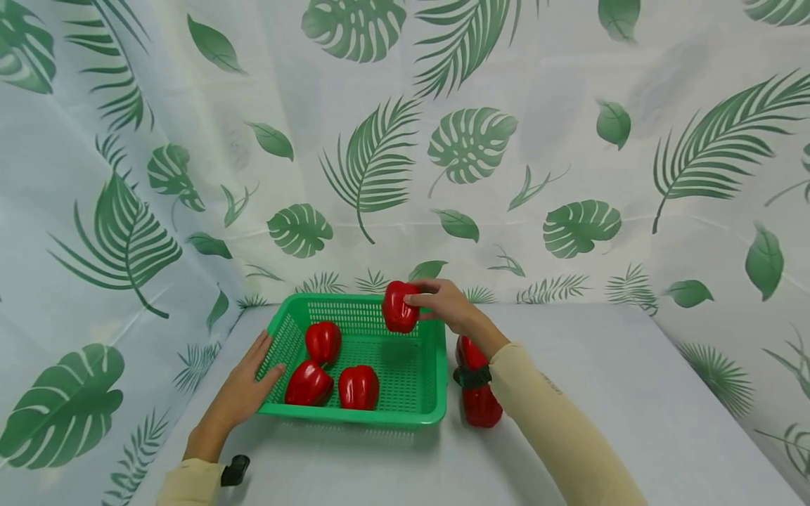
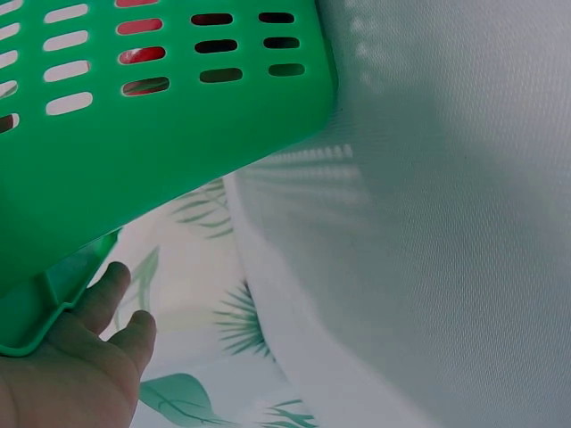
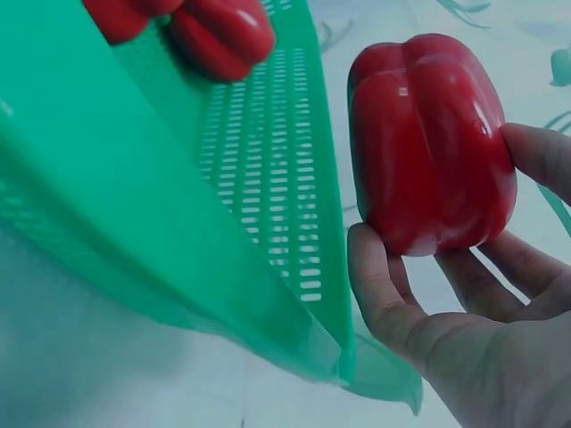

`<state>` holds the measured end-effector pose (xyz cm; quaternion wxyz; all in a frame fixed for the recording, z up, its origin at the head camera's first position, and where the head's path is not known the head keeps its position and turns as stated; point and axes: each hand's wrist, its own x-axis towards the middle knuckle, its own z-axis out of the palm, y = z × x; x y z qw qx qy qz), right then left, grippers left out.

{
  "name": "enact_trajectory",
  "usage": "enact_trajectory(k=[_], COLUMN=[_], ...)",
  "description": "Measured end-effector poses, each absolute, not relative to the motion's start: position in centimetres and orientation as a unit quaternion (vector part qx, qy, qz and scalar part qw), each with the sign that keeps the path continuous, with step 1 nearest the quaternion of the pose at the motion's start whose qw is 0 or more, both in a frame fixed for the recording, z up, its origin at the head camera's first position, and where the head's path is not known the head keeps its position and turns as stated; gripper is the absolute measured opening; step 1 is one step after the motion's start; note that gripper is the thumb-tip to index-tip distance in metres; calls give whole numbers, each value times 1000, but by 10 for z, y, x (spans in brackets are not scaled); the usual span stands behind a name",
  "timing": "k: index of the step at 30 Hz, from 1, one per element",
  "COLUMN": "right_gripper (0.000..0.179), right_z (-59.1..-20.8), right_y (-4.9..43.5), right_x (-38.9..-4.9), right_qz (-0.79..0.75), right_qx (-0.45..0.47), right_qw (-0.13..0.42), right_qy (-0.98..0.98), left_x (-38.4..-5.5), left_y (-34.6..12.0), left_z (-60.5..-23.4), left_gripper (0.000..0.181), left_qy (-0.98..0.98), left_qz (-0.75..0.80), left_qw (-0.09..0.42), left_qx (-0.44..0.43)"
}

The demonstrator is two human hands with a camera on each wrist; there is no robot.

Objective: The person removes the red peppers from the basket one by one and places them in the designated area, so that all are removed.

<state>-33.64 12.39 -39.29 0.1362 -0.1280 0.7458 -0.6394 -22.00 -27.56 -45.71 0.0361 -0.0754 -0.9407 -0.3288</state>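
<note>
My right hand holds a glossy red bell pepper above the back right part of a green plastic basket. In the right wrist view, thumb and fingers grip the bell pepper from its side and underside, just beyond the basket's wall. Inside the basket lie three more red bell peppers, grouped toward its left. My left hand holds the basket's left rim, thumb over the edge and fingers along the outside. From the left wrist, its fingers show beneath the rim.
To the right of the basket, more red bell peppers lie on the white table, partly covered by the right wrist and its black band. A leaf-patterned curtain stands behind the table and along its sides.
</note>
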Motion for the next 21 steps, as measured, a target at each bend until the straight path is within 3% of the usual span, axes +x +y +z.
enact_trajectory(k=[21], right_gripper=[55], right_z=[-389], right_y=[182], right_x=[-322], right_qz=[-642], right_qx=[-135], right_qw=[113], right_qy=[747], left_x=[-221], left_y=[-278], left_z=[-459], left_gripper=[75], left_qy=[-943], left_qz=[-322], left_qw=[37], left_qx=[-79])
